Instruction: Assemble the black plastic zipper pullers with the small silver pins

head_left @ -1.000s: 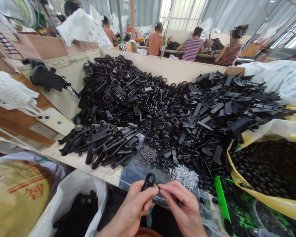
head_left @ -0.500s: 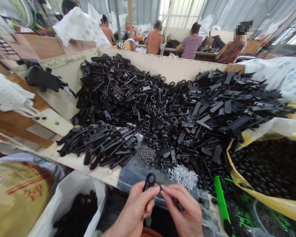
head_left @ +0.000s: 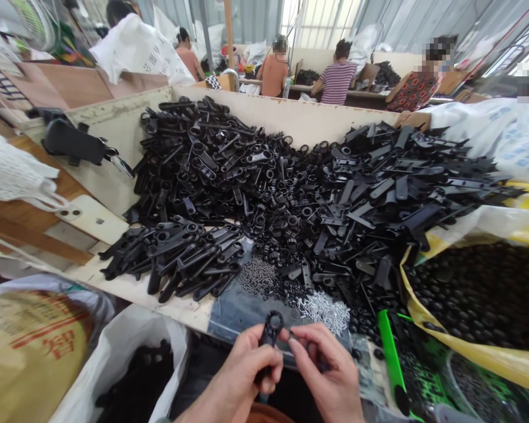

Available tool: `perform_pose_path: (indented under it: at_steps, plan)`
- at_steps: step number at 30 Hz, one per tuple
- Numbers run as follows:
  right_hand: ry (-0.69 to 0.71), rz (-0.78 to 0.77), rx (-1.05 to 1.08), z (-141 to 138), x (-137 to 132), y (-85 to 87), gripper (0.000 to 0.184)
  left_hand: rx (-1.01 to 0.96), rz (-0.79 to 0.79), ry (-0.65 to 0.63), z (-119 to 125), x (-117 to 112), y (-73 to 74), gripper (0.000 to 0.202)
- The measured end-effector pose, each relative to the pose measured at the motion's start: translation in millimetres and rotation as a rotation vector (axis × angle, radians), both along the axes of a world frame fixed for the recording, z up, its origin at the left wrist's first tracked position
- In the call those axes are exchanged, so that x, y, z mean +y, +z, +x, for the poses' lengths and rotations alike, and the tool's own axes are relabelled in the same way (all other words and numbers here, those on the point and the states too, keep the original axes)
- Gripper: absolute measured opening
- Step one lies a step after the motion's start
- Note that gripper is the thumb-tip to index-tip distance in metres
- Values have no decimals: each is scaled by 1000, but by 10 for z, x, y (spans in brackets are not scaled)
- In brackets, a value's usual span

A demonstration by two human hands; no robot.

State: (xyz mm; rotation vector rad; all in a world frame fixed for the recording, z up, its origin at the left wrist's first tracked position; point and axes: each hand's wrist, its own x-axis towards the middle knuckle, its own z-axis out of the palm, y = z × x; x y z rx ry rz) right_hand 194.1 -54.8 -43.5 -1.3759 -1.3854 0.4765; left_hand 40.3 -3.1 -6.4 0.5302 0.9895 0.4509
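My left hand (head_left: 252, 363) is closed around a black plastic handle part (head_left: 272, 329) with a ring at its upper end. The ring points up and away from me, and the lower end is hidden in the palm. My right hand (head_left: 324, 367) is just to the right, its thumb and forefinger pinched on a small dark piece I cannot make out. Its other fingers are curled, and the palm is hidden. Beyond the hands, small grey metal pieces (head_left: 257, 275) and shiny silver pins (head_left: 325, 312) lie in two heaps on a dark mat (head_left: 233, 314).
Black ring-ended parts (head_left: 216, 153) and flat black pieces (head_left: 392, 182) fill the bin. Similar parts (head_left: 180, 252) lie in rows at left. A phone (head_left: 92, 217), a white sack (head_left: 176, 346), a yellow-edged bag (head_left: 471, 338) and a green basket (head_left: 392, 358) surround the bench. Several people sit behind.
The left thumb has slid down the handle part, baring more of it. My right fingertips have drawn slightly away from the left thumb. The whole view has shifted a little.
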Motion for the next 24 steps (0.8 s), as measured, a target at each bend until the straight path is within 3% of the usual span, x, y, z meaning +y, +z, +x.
perform_pose_path:
  at_steps: [5, 10, 16, 24]
  plan:
    - [97, -28, -11, 8, 36, 64, 10, 31, 85, -115, -92, -28, -12, 41]
    - [192, 3, -122, -5, 119, 109, 13, 102, 145, -152, -135, -76, -130, 60]
    - [205, -54, -91, -16, 155, 111, 8, 224, 303, -188, -198, -112, -349, 53]
    - [200, -81, -107, -69, 77, 113, 16, 321, 435, -212, -220, -103, -333, 35]
